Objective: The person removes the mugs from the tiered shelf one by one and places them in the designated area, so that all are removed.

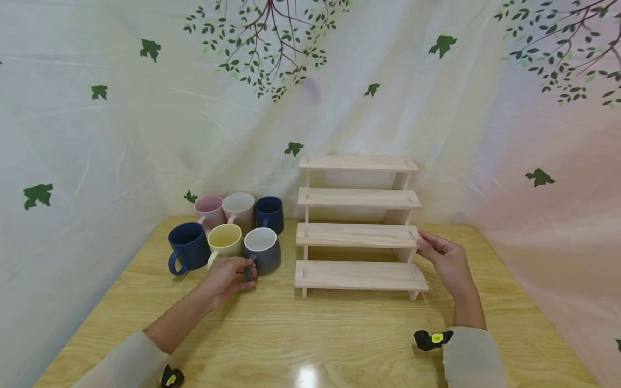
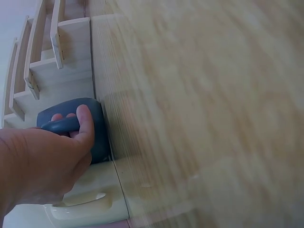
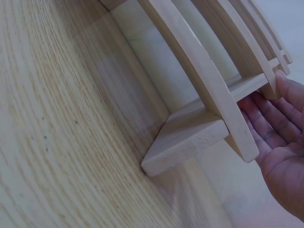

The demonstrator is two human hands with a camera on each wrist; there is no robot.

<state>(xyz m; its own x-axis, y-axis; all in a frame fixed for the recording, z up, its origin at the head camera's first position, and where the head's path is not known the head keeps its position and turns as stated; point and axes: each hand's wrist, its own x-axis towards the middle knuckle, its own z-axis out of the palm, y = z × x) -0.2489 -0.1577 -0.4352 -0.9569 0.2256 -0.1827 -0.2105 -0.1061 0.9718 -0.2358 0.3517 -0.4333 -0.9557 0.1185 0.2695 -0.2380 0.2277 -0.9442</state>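
Observation:
My left hand (image 1: 224,279) grips the handle of a grey-blue mug (image 1: 267,257) with a white inside, at the front right of a group of mugs. In the left wrist view the fingers wrap round that handle, thumb along it, and the mug (image 2: 99,137) stands upright. To the right is a pale wooden four-step stand (image 1: 359,275). At its right side my right hand (image 1: 448,264) holds the end of the second step from the bottom. The right wrist view has the thumb (image 3: 289,88) against the board's end and the fingers beneath it.
Beside the held mug stand a yellow mug (image 1: 225,237) and a navy mug (image 1: 191,248). Behind them are a pink mug (image 1: 209,207), a white mug (image 1: 239,207) and a smaller navy mug (image 1: 269,213). All rest on a wooden table (image 1: 310,328) before a leaf-patterned curtain (image 1: 233,140).

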